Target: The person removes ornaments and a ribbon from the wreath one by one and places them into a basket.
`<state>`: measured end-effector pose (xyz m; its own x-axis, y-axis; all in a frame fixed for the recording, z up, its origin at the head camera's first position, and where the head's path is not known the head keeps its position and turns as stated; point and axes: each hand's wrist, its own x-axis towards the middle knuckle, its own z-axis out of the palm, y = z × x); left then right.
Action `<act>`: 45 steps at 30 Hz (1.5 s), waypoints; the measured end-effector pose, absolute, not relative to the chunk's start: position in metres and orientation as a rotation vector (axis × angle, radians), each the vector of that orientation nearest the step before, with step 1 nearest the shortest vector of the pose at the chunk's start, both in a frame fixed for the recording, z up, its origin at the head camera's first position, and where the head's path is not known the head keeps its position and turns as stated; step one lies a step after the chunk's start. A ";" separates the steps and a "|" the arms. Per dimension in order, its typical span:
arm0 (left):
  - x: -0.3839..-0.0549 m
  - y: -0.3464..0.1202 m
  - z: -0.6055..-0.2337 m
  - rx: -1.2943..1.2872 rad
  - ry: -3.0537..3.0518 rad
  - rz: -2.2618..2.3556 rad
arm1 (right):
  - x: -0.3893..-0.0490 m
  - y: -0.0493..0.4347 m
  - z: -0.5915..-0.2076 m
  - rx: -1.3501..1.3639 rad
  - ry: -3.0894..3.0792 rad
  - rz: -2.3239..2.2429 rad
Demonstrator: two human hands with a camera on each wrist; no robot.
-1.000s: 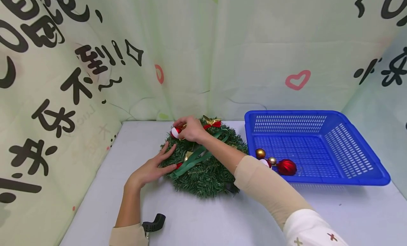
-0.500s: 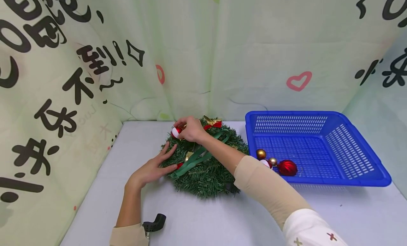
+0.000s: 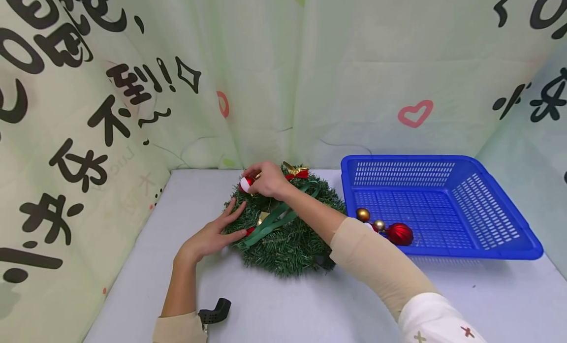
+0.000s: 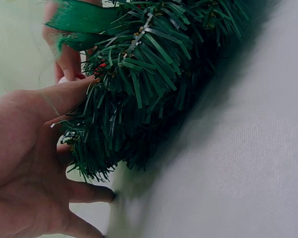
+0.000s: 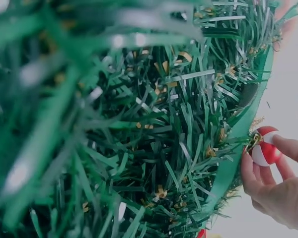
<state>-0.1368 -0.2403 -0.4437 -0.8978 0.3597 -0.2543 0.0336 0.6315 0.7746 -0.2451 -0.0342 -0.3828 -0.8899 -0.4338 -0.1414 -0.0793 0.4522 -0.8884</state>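
A green artificial wreath (image 3: 283, 257) lies on the table, with a green ribbon (image 3: 271, 226) across it. My right hand (image 3: 269, 181) pinches a red-and-white bauble (image 3: 245, 185) at the wreath's far left part. In the right wrist view, finger and thumb hold this bauble (image 5: 266, 147) close to its gold cap, beside the ribbon (image 5: 233, 163). Fingers spread, my left hand (image 3: 214, 237) rests against the wreath's left edge; its thumb touches the needles in the left wrist view. A red bow (image 3: 298, 173) with gold sits at the back of the wreath.
A blue plastic basket (image 3: 407, 157) stands to the right, close beside the wreath. Inside it, near the left front corner, lie a gold bauble (image 3: 363, 215), a smaller gold one (image 3: 378, 226) and a red bauble (image 3: 400, 233). Printed cloth (image 3: 345, 87) hangs behind and at the sides.
Almost nothing differs. The right forearm has shifted very slightly to the right, while both hands keep their places on the bauble and the wreath.
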 end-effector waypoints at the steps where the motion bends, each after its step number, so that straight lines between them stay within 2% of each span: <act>1: -0.137 -0.240 -0.444 0.314 2.467 1.163 | -0.245 -0.033 -0.382 -0.434 2.350 -1.422; 27: -0.135 -0.241 -0.447 0.323 2.468 1.178 | -0.242 0.004 -0.364 -0.386 2.200 -1.547; 45: -0.136 -0.239 -0.447 0.349 2.494 1.144 | -0.215 0.049 -0.343 -0.477 2.236 -1.517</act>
<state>-0.1363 -0.2391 -0.4471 -0.8995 0.3714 -0.2302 0.0679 0.6392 0.7660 -0.2153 0.0487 -0.3431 -0.8638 -0.4864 -0.1311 -0.0578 0.3542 -0.9334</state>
